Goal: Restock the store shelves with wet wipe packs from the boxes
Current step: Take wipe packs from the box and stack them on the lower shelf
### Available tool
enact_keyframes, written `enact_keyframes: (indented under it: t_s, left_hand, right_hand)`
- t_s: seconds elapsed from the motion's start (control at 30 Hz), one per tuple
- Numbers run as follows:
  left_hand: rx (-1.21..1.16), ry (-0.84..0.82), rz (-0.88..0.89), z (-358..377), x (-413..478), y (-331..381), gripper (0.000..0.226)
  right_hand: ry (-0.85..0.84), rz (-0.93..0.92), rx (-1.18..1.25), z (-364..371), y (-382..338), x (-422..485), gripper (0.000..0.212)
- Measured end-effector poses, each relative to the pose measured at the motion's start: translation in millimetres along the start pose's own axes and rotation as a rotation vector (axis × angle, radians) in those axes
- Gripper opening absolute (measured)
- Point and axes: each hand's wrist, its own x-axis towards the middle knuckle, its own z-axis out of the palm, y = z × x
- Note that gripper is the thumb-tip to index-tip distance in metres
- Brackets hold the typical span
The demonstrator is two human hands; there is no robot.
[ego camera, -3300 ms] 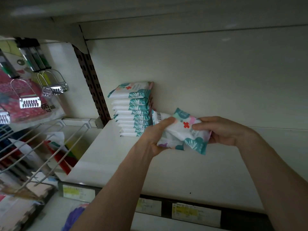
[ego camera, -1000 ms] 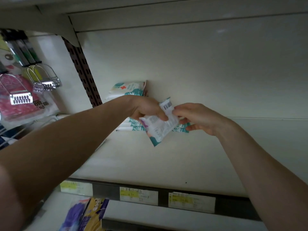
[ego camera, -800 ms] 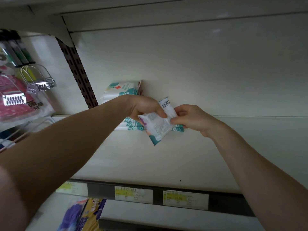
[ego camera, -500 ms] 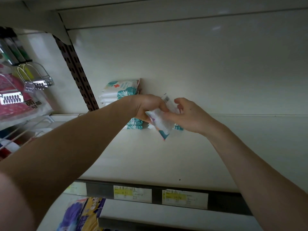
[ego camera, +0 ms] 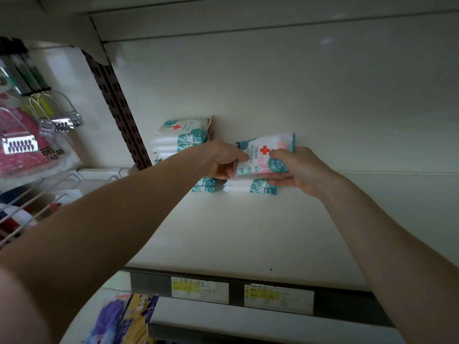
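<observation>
At the far end of the pale shelf (ego camera: 236,232), close against the back wall, both hands hold one wet wipe pack (ego camera: 260,157) level, with its printed face and red cross turned up. The left hand (ego camera: 221,161) grips the pack's left end, thumb on top and fingers curled underneath. The right hand (ego camera: 301,170) pinches the right part, thumb pressed on the face just right of the cross and fingers stretched out beneath. The pack sits right above a short stack (ego camera: 250,187) of the same packs lying on the shelf; whether it already touches that stack cannot be told. Just to the left stands a taller stack (ego camera: 183,135), next to the dark perforated upright (ego camera: 116,108), with the left wrist crossing in front of its lower packs.

Half a second ago the pack was tipped on edge between the hands, its plain back with the barcode showing and one corner pointing down. It is now turned face up and flat, and the short stack under it, then mostly hidden behind the hands, shows its teal front edges.

Two price labels (ego camera: 200,290) sit on the shelf's near edge strip.
</observation>
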Motion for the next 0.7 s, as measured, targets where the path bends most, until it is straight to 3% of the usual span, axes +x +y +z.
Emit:
enact_keyframes:
  t_s: [0.13, 0.23, 0.33, 0.53, 0.63, 0.7]
  left_hand:
    - [0.062, 0.163, 0.035, 6, 4, 6, 0.013]
    - [0.124, 0.225, 0.06, 11, 3, 9, 0.02]
    - [0.164, 0.211, 0.112, 15, 3, 11, 0.014]
    - [0.001, 0.278, 0.347, 16, 1, 28, 0.022]
    - [0.088, 0.129, 0.251, 18, -4, 35, 0.034]
    - [0.087, 0.013, 0.169, 18, -11, 36, 0.023]
  right_hand:
    - [0.086, 0.026, -0.205, -3, 4, 15, 0.026]
    - [0.029, 0.103, -0.123, -4, 7, 24, 0.015]
    - [0.038, 0.113, -0.051, -13, 7, 27, 0.005]
    - [0.027, 0.041, -0.209, -35, -21, 27, 0.004]
    - [-0.062, 0.033, -0.186, -32, -26, 27, 0.003]
    - [-0.048, 0.01, -0.077, -25, -19, 28, 0.005]
